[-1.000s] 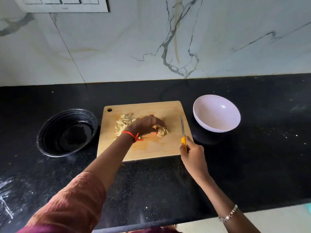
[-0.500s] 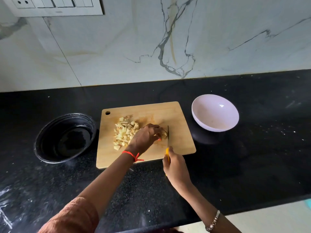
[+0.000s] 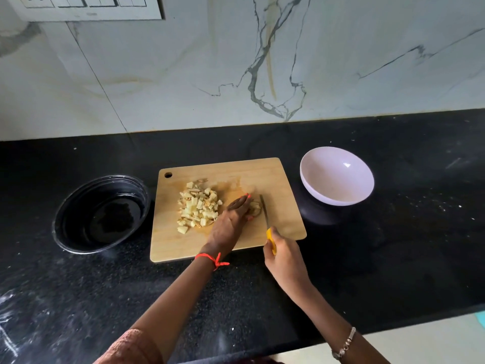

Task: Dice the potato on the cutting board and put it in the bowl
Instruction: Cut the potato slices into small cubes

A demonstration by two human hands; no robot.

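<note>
A rectangular pale wooden cutting board lies on the black speckled stone table, its hanging hole at the far left corner. On the left half of the board sits a loose heap of diced pale yellow potato cubes, a few of them with brown skin showing.

Just right of the heap, the person's left hand reaches onto the board. Its fingers are stretched out nearly straight and pressed down on the last uncut piece of potato, which peeks out at the right side of the fingers. That grip is released, with the hand flat rather than curled. An orange thread is tied round the wrist, and a rust-coloured sleeve covers the upper forearm.

The right hand has its grip clenched round the handle of a small yellow-handled knife. The thin blade points away from the person and stands right beside the uncut piece, on its right. I cannot tell whether the edge is touching the potato. A silver beaded bracelet hangs on this wrist.

A round white bowl stands on the table just off the board's right edge, with no potato in it. A round black bowl stands just off the left edge. Behind the table rises a white marble wall with grey veins, with a white switch panel at the top left.
</note>
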